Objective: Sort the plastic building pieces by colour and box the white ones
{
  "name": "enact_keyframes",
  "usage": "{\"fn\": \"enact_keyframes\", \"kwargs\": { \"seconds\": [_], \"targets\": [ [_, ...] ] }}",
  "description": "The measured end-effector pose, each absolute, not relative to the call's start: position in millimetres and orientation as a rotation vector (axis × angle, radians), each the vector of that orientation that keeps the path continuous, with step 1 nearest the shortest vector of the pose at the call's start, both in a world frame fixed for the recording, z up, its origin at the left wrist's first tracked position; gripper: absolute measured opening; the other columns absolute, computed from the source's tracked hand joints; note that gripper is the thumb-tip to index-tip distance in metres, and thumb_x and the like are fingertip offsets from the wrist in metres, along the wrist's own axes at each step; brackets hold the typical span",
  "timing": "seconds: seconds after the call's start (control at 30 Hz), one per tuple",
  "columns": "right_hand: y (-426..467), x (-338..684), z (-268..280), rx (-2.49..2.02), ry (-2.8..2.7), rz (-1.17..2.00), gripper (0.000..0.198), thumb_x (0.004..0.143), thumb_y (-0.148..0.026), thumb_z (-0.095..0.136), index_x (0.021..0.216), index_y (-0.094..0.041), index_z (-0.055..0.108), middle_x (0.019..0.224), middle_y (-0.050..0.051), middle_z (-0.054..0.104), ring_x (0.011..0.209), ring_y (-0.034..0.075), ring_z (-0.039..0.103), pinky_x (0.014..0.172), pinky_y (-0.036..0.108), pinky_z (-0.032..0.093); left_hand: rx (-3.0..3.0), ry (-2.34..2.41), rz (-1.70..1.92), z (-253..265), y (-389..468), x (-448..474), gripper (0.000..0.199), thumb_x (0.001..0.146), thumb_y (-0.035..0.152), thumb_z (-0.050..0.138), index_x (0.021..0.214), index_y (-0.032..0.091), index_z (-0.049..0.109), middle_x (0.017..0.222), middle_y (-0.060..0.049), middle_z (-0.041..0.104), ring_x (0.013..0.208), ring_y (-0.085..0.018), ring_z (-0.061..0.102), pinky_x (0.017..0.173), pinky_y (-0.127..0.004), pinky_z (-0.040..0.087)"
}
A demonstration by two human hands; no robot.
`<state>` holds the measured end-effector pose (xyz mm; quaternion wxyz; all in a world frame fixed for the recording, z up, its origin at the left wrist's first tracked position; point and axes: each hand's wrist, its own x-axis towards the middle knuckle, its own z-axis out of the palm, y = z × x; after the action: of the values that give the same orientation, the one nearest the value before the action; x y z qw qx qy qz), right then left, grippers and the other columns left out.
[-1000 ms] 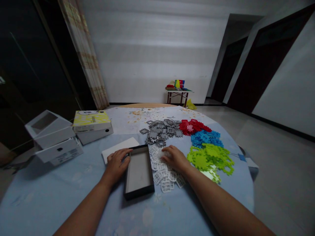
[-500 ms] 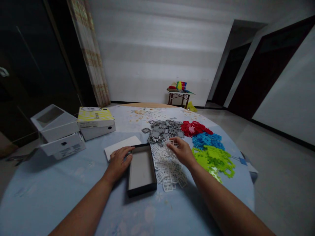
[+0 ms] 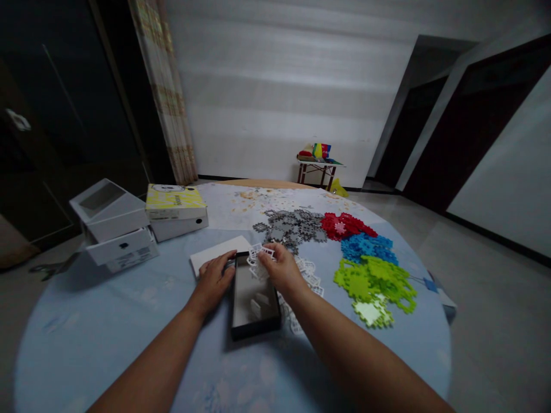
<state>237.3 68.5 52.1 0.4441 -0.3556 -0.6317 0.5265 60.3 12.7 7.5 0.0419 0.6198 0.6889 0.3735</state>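
Observation:
A shallow black-rimmed box (image 3: 276, 325) with a pale inside sits in front of me on the table. My left hand (image 3: 214, 281) grips its far left edge, fingers bent over the rim. Above the box's far end, my right hand (image 3: 282, 268) pinches several white plastic lattice pieces (image 3: 255, 258). Two small pale shapes (image 3: 259, 304) show inside the box, too blurred to name. More white lattice pieces (image 3: 306, 269) lie right of the box, partly hidden by my right hand and forearm. A white lid-like panel (image 3: 224, 249) lies beyond my left hand.
Grey interlocking plastic pieces (image 3: 293, 226) lie farther back, with red (image 3: 348, 225), blue (image 3: 369, 248) and lime green (image 3: 374, 281) piles to the right. White boxes (image 3: 124, 246) and a yellow-topped box (image 3: 176, 201) stand at the left on the round, blue-clothed table (image 3: 107, 332).
My right hand has moved left from the white pile to over the box, carrying white lattice pieces. Pale shapes now show inside the box. My left hand stays at its edge.

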Motion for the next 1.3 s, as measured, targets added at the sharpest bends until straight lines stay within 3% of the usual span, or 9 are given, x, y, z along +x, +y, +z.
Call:
{"fn": "enact_keyframes", "kwargs": {
  "seconds": [0.23,0.4,0.67,0.97,1.07,1.3],
  "targets": [
    [65,240,54,-0.874,-1.675,1.222,0.022,0.074,-0.030,0.059,0.091,-0.017,0.059,0.087,0.004,0.065,0.080,0.016,0.060,0.075,0.030,0.047,1.927,2.141,1.094,7,13,61,0.044,0.085,0.035,0.036,0.124,0.020,0.051,0.126,-0.006,0.059,0.120,-0.022,0.048,0.104,-0.045,0.029],
    [65,244,57,-0.704,-1.718,1.310,0.032,0.078,-0.038,0.058,0.102,-0.016,0.059,0.102,0.007,0.066,0.092,0.016,0.061,0.084,0.031,0.046,1.941,2.146,1.081,8,12,62,0.044,0.084,0.036,0.036,0.123,0.022,0.051,0.126,-0.005,0.058,0.120,-0.022,0.048,0.104,-0.045,0.029],
    [81,312,61,-0.923,-2.259,0.843,0.020,0.078,-0.031,0.061,0.092,-0.017,0.065,0.083,0.004,0.066,0.073,0.015,0.058,0.069,0.028,0.045,1.966,2.144,1.060,8,11,62,0.045,0.085,0.040,0.037,0.124,0.020,0.050,0.125,-0.007,0.059,0.119,-0.023,0.049,0.104,-0.046,0.029],
    [57,333,52,-0.856,-2.797,0.509,0.061,0.056,-0.042,0.081,0.111,-0.022,0.062,0.109,0.011,0.056,0.104,0.029,0.047,0.087,0.039,0.038,1.997,2.149,1.053,8,12,62,0.046,0.084,0.042,0.039,0.124,0.023,0.051,0.124,-0.007,0.059,0.118,-0.024,0.049,0.103,-0.048,0.029],
    [60,328,47,-0.813,-2.803,0.451,0.052,0.060,-0.042,0.078,0.106,-0.022,0.064,0.108,0.010,0.057,0.103,0.029,0.047,0.085,0.038,0.038,1.996,2.162,1.045,8,12,61,0.046,0.084,0.042,0.039,0.124,0.023,0.051,0.124,-0.007,0.059,0.118,-0.024,0.049,0.104,-0.047,0.030],
    [68,336,49,-0.912,-2.711,0.606,0.032,0.071,-0.023,0.070,0.102,-0.020,0.065,0.100,0.008,0.061,0.095,0.023,0.055,0.081,0.031,0.041,1.989,2.158,1.016,10,11,60,0.048,0.084,0.043,0.038,0.125,0.022,0.050,0.125,-0.008,0.058,0.119,-0.025,0.049,0.104,-0.048,0.029]
  ]
}}
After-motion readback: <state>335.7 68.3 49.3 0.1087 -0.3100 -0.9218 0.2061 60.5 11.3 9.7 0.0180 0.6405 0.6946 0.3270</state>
